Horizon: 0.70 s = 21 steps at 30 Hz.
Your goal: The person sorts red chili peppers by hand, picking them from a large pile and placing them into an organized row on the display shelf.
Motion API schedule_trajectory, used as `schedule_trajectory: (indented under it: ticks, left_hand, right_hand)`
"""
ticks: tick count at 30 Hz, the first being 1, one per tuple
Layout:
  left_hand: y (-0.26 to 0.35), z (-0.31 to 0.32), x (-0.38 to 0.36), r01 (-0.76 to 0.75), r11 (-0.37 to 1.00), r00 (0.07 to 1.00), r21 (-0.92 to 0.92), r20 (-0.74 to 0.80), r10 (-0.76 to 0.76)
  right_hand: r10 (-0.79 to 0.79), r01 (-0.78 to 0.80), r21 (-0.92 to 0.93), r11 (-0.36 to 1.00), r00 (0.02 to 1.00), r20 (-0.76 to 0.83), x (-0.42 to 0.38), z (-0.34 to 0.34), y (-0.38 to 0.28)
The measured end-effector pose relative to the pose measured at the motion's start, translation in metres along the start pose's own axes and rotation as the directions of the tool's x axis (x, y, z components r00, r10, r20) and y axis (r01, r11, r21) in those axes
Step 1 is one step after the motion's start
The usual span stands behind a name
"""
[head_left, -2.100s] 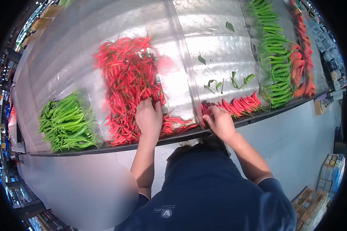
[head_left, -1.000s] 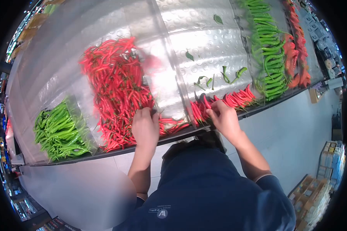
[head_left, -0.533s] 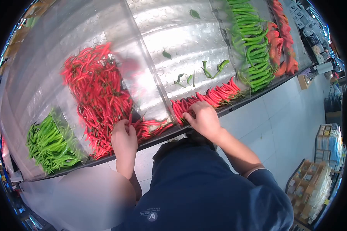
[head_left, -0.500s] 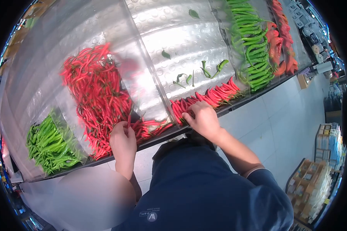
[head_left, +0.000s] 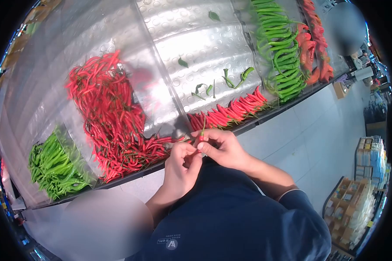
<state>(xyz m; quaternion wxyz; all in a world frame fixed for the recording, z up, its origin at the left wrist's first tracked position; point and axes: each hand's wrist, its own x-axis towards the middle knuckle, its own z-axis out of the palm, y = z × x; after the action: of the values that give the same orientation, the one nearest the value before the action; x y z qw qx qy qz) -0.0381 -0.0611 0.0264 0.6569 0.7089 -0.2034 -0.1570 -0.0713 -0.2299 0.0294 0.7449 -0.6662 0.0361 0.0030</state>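
Note:
Just in front of the counter edge, my two hands meet. My right hand [head_left: 224,150] pinches a red chili pepper [head_left: 201,138] between thumb and fingers, its thin green stem pointing up. Against it, my left hand [head_left: 181,164] is closed with curled fingers; what lies in them is mostly hidden. A neat row of red chili peppers [head_left: 231,112] lies along the counter's front edge, beyond my right hand. To the left spreads a large loose heap of red chili peppers [head_left: 111,113], reaching close to my left hand.
Green chili peppers [head_left: 56,167] are piled at far left. Long green peppers [head_left: 284,56] and larger red peppers [head_left: 308,52] stand in rows at right. Leaves and green bits [head_left: 228,80] lie on the dimpled metal surface [head_left: 196,39]. Clear dividers [head_left: 161,65] separate the sections. Shelves [head_left: 350,213] stand lower right.
My left hand has left the red heap and moved right to my right hand. My right hand has drawn back from the row, and a red chili pepper now shows upright in its fingers.

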Motion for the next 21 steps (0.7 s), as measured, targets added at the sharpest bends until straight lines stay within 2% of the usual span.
schedule_trajectory:
  ticks: [1, 3, 4, 5, 7, 8, 10, 11, 14, 15, 16, 17, 18, 19, 21]
  left_hand:
    - [-0.003, 0.005, 0.002, 0.048, 0.995, 0.998, -0.091, 0.033, -0.045]
    - [-0.003, 0.004, 0.003, 0.069, 0.994, 0.995, -0.090, 0.081, -0.062]
    - [-0.003, 0.001, 0.004, 0.093, 0.992, 0.989, -0.083, 0.123, -0.083]
    - [-0.004, 0.000, 0.005, 0.094, 0.992, 0.989, -0.084, 0.126, -0.083]
    - [-0.006, -0.004, 0.007, 0.070, 0.994, 0.998, -0.084, 0.009, -0.070]
    - [-0.005, -0.009, 0.010, 0.073, 0.995, 0.997, -0.073, 0.010, -0.073]
    - [-0.013, -0.014, 0.012, 0.046, 0.997, 0.998, -0.058, 0.049, -0.044]
    - [-0.016, -0.016, 0.013, 0.020, 0.999, 0.996, -0.040, 0.084, -0.017]
    - [-0.010, -0.016, 0.012, 0.084, 0.995, 0.981, -0.058, 0.178, -0.072]
    - [-0.008, -0.014, 0.012, 0.117, 0.988, 0.971, -0.098, 0.220, -0.093]
    - [-0.009, -0.013, 0.013, 0.116, 0.988, 0.971, -0.099, 0.221, -0.091]
    - [-0.011, -0.011, 0.013, 0.039, 0.996, 0.990, -0.080, 0.142, -0.027]
    - [-0.012, -0.010, 0.012, -0.035, 0.998, 0.997, -0.054, 0.062, 0.038]
    - [-0.012, -0.014, 0.013, -0.034, 0.998, 0.997, -0.055, 0.062, 0.037]
    - [-0.015, -0.031, 0.016, -0.039, 0.924, 0.995, 0.381, -0.071, 0.071]
  right_hand:
    - [-0.002, 0.002, -0.005, 1.000, 1.000, -0.006, -0.001, -0.004, 0.001]
    - [0.095, -0.088, 0.153, 0.984, 0.995, -0.040, -0.001, -0.015, 0.001]
    - [0.060, -0.058, 0.040, 0.998, 0.997, -0.047, -0.002, -0.025, 0.003]
    - [0.072, -0.067, 0.114, 0.991, 0.997, -0.041, -0.001, -0.031, 0.003]
    - [0.078, -0.080, 0.102, 0.992, 0.997, 0.024, -0.003, -0.044, 0.003]
    - [0.080, -0.081, 0.100, 0.992, 0.997, 0.020, -0.006, -0.047, 0.000]
    - [0.236, -0.251, 0.089, 0.964, 0.960, 0.150, -0.010, -0.051, -0.006]
    - [0.237, -0.252, 0.088, 0.964, 0.960, 0.150, -0.012, -0.049, -0.004]
    - [0.106, -0.043, -0.262, 0.964, 0.967, 0.232, -0.014, -0.044, 0.001]
    - [0.105, -0.042, -0.263, 0.964, 0.967, 0.231, -0.014, -0.044, -0.001]
    - [0.113, -0.048, -0.312, 0.949, 0.975, 0.193, -0.014, -0.044, -0.003]
    - [0.120, -0.057, -0.359, 0.932, 0.981, 0.155, -0.014, -0.044, -0.004]
    - [0.153, -0.138, -0.309, 0.941, 0.988, 0.024, -0.012, -0.045, -0.001]
    - [0.166, -0.196, -0.246, 0.949, 0.977, -0.136, -0.009, -0.047, 0.004]
    - [-0.050, -0.148, -0.615, 0.775, 0.955, -0.293, 0.002, -0.057, 0.006]
